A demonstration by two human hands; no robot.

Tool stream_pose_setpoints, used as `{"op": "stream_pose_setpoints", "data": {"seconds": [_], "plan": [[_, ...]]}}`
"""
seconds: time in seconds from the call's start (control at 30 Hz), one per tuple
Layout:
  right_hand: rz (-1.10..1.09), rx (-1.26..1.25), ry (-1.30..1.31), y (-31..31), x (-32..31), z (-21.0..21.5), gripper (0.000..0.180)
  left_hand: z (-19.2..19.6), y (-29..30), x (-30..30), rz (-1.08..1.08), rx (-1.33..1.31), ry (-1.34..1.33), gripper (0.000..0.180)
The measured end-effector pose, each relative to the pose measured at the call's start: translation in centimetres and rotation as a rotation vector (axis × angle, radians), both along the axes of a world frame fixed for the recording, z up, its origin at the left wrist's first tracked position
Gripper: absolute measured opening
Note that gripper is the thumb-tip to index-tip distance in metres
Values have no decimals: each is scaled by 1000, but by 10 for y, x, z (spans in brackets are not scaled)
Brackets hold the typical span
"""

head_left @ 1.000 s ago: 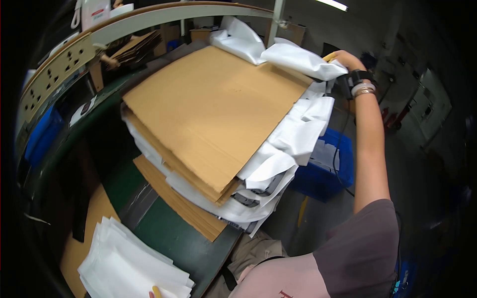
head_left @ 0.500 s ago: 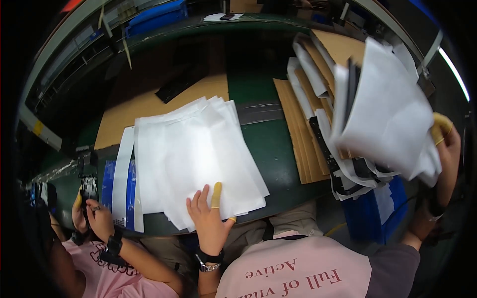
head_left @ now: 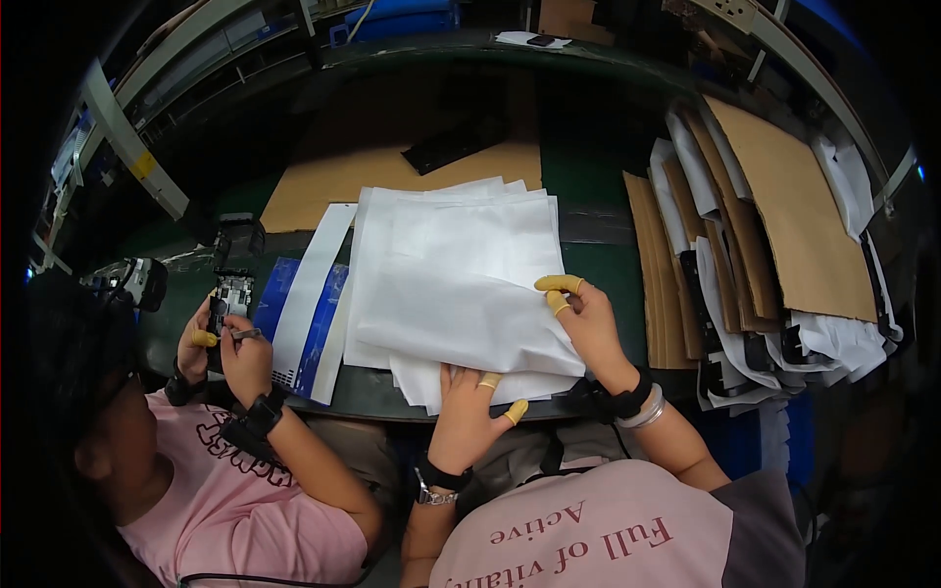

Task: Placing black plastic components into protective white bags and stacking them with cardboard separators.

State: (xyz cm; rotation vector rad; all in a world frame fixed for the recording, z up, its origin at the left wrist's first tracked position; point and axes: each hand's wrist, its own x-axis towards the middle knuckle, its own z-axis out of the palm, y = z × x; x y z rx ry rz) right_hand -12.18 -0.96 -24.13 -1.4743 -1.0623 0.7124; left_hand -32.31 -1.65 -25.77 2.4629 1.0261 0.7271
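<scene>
A stack of thin white sheets (head_left: pixel 470 225) lies on the bench in front of me, the uppermost creased and slanting across the others. My right hand (head_left: pixel 596 331), with yellow finger cots on thumb and forefinger, pinches that top white sheet (head_left: pixel 470 318) at its right edge. At the stack's near edge is my left hand (head_left: pixel 466 419), also with yellow cots. Its fingers are stretched out, their tips partly hidden under the top sheet's lower edge.
To the right stands a pile of cardboard sheets (head_left: pixel 784 216), white sheets and black parts. Blue-and-white strips (head_left: pixel 309 314) lie left of the stack. Beyond it, a black flat part (head_left: pixel 456 145) rests on cardboard (head_left: pixel 323 181). At left a co-worker's hands (head_left: pixel 245 365) hold a small device.
My right hand has come from the pile at right to the stack, and a white sheet now lies over it. The view has shifted left.
</scene>
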Motion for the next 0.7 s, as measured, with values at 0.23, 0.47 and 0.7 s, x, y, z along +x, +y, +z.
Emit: {"op": "stream_pose_setpoints", "data": {"seconds": [0.23,0.47,0.7], "plan": [[265,45,-563,2,20,35,29,17,1,-27,163,-181,-362,26],[614,-551,-617,-32,13,56,59,3,-32,-26,201,-237,-326,18],[322,108,-968,19,7,66,45,-8,-18,-19,332,-202,-358,15]]}}
